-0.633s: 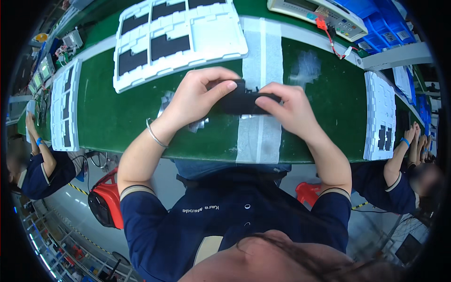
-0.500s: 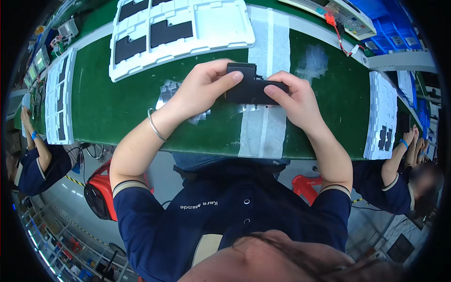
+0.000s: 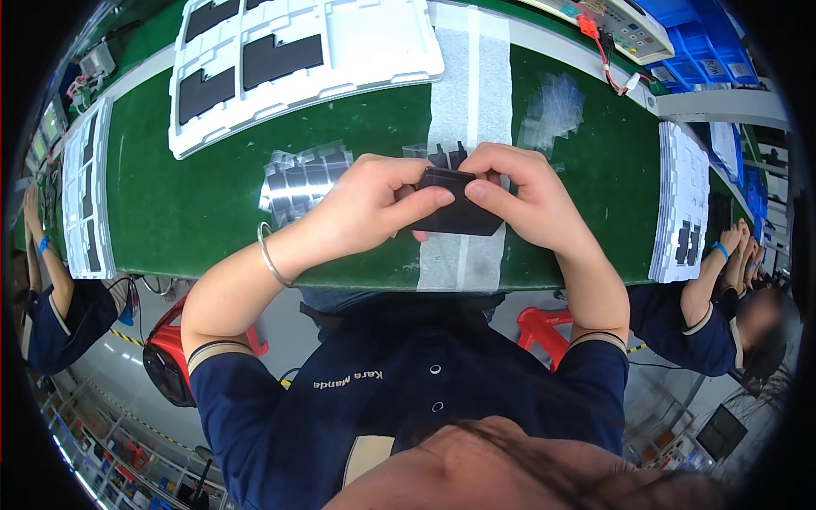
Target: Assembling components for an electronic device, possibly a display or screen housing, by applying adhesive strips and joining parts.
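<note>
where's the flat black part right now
In the head view the flat black part is near the centre, pinched between the left hand and the right hand, above the near edge of the green table.

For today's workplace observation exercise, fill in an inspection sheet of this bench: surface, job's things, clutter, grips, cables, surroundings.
Surface: green bench mat with a pale strip across it.
Job's things: flat black rectangular part held above the bench edge.
Clutter: white moulded tray with black inserts; shiny foil pieces; stacked white trays.
Grips: left hand and right hand both pinch the part.
Cables: red wire by a grey device.
Surroundings: blue bins; red stool; co-workers' hands either side.
</note>
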A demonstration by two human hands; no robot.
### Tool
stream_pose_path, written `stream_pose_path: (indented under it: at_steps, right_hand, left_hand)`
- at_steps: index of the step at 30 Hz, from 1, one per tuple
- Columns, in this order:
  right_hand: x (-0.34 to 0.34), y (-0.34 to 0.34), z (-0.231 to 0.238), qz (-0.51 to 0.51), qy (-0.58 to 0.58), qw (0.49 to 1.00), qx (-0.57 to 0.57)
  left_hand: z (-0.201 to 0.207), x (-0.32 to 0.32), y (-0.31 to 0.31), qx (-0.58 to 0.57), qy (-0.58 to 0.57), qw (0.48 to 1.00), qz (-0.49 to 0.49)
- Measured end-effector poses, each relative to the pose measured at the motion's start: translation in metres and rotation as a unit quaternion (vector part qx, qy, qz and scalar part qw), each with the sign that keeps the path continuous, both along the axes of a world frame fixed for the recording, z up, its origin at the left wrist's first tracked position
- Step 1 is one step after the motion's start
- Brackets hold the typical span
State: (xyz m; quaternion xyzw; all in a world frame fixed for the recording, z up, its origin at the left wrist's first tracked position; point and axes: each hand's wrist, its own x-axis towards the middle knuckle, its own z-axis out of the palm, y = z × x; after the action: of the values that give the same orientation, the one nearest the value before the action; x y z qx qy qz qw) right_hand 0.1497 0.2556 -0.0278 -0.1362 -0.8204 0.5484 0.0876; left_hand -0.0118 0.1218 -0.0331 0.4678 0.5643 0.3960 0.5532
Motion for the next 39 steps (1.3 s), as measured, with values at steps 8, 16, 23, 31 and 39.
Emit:
stream_pose_path:
  at_steps: [8,16,23,31,39]
  right_hand:
    - [-0.006,0.002,-0.013,0.065,0.033,0.997,0.003]
    - [-0.007,-0.003,-0.011,0.028,0.039,0.997,0.062]
    - [-0.008,-0.005,-0.011,0.076,0.031,0.996,-0.027]
    - [-0.001,0.004,0.000,0.016,0.089,0.995,0.042]
    - [0.004,0.010,-0.001,-0.128,0.082,0.980,-0.126]
  left_hand:
    - [-0.003,0.005,0.000,-0.030,-0.049,0.998,-0.027]
    - [-0.006,0.009,0.000,0.006,-0.016,0.999,-0.034]
    - [0.000,0.007,-0.002,-0.012,-0.031,0.996,-0.086]
    - [0.002,-0.006,-0.001,0.087,-0.067,0.987,0.117]
    - [0.039,-0.020,-0.001,0.587,0.275,0.705,0.287]
